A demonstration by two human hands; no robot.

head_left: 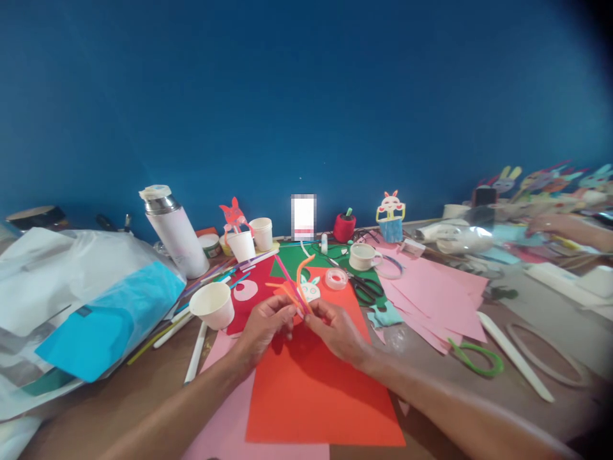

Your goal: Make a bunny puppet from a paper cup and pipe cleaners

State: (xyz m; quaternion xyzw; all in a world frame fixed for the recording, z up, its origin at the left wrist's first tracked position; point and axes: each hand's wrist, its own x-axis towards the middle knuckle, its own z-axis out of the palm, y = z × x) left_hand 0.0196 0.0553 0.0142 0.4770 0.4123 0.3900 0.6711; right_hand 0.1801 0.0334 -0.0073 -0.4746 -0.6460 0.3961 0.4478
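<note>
Over an orange-red sheet (325,390), my two hands meet with fingers pinched. My right hand (341,332) grips the lower ends of thin strips: a curled orange strip (300,271) and a straight pink-purple strip (286,269), both pointing up. My left hand (269,321) pinches close beside them, touching more orange strip ends; its exact hold is partly hidden by the fingers. Just behind the hands lies a white bunny-face cutout (310,289). Beyond it to the right are a tape roll (336,278) and black-handled scissors (368,291).
Left stand a paper cup (212,306), a white flask (175,233) and a plastic bag (158,294). At right lie pink sheets (435,294), a mug (363,257) and a green loop (479,361). Another person's hand (565,227) shows far right. A blue wall (306,108) rises behind.
</note>
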